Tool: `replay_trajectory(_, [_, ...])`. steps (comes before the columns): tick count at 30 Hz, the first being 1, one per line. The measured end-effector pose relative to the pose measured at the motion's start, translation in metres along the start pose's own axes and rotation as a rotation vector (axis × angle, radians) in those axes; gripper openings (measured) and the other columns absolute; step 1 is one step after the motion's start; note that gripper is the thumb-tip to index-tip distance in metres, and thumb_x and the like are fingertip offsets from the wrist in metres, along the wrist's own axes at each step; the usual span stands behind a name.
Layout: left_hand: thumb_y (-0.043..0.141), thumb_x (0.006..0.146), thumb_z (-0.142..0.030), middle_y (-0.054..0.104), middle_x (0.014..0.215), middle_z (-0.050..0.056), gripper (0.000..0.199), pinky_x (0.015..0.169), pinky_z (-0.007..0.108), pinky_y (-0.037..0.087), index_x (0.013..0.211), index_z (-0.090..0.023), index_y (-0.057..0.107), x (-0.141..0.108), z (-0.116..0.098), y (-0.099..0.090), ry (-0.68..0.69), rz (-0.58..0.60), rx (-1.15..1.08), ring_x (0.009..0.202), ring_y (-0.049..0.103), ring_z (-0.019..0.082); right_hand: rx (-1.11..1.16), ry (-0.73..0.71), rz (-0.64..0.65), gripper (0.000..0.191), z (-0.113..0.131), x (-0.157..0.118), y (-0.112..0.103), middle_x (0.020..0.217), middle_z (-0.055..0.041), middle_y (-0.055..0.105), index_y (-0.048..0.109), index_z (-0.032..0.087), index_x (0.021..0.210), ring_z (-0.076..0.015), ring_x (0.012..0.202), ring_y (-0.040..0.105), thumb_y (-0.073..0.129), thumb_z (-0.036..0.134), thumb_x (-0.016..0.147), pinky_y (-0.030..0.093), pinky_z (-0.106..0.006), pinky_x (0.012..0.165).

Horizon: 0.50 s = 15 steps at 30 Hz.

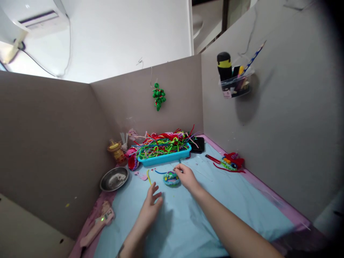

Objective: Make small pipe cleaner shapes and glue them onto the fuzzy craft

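A small round blue-green piece (pixel 171 178) with yellow and purple parts lies on the light blue cloth. My right hand (pixel 185 175) is at its upper right edge, fingertips pinched together; what they hold, if anything, is too small to name. To the lower left of the piece, my left hand (pixel 152 204) is raised with its fingers apart and nothing in them. A yellow strip (pixel 149 177) lies just beyond the left fingertips, and a blue strip (pixel 160 172) touches or nearly touches the piece's left side.
A blue tray (pixel 166 158) heaped with colourful fuzzy stems stands at the back. On the left are a metal bowl (pixel 114 180) and a pink glue gun (pixel 100 224). A red cutter (pixel 213 159) and a colourful crafted item (pixel 231 162) lie on the right. Grey panels enclose the table.
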<state>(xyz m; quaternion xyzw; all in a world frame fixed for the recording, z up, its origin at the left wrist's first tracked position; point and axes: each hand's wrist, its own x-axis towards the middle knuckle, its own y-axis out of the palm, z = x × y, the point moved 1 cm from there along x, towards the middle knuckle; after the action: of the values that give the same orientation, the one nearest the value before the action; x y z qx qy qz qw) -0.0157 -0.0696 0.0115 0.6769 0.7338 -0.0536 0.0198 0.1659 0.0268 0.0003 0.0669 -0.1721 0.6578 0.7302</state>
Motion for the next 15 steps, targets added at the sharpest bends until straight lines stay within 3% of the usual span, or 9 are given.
replay_trajectory(3, [0.065,0.062,-0.013,0.054,0.113,0.012,0.045,0.078,0.032,0.045,0.104,-0.021,0.049,0.023,0.0,0.032,-0.254,-0.156,-0.299,0.099,0.057,0.021,-0.022,0.002,0.042,0.016,-0.008,0.001,0.005,0.068,-0.0016,0.063,0.06,0.019,0.071,-0.0175,0.066,0.057,0.048,0.029,0.073,0.043,-0.028,0.065])
replay_trajectory(6, [0.055,0.063,-0.001,0.055,0.072,0.001,0.022,0.069,0.028,0.045,0.074,-0.018,0.046,0.046,-0.005,0.041,-0.395,-0.129,-0.48,0.067,0.058,0.014,-0.061,0.01,0.053,0.017,-0.014,0.002,0.009,0.067,-0.0011,0.063,0.061,0.019,0.07,-0.0174,0.066,0.057,0.048,0.029,0.073,0.042,-0.029,0.068])
replay_trajectory(10, [0.049,0.064,0.006,0.047,0.055,-0.001,0.025,0.063,0.025,0.044,0.057,-0.017,0.042,0.066,-0.009,0.041,-0.422,-0.058,-0.525,0.052,0.052,0.01,-0.006,0.068,0.021,0.016,-0.023,0.008,0.01,0.06,0.0011,0.058,0.058,0.019,0.063,-0.016,0.061,0.053,0.051,0.032,0.07,0.041,-0.027,0.061])
replay_trajectory(15, [0.055,0.064,0.007,0.053,0.057,-0.001,0.023,0.064,0.024,0.045,0.063,-0.015,0.052,0.08,-0.007,0.049,-0.307,0.086,-0.575,0.055,0.054,0.011,0.148,0.13,-0.074,0.018,-0.035,0.018,0.004,0.054,0.0033,0.052,0.054,0.019,0.059,-0.0141,0.056,0.048,0.055,0.035,0.066,0.037,-0.023,0.054])
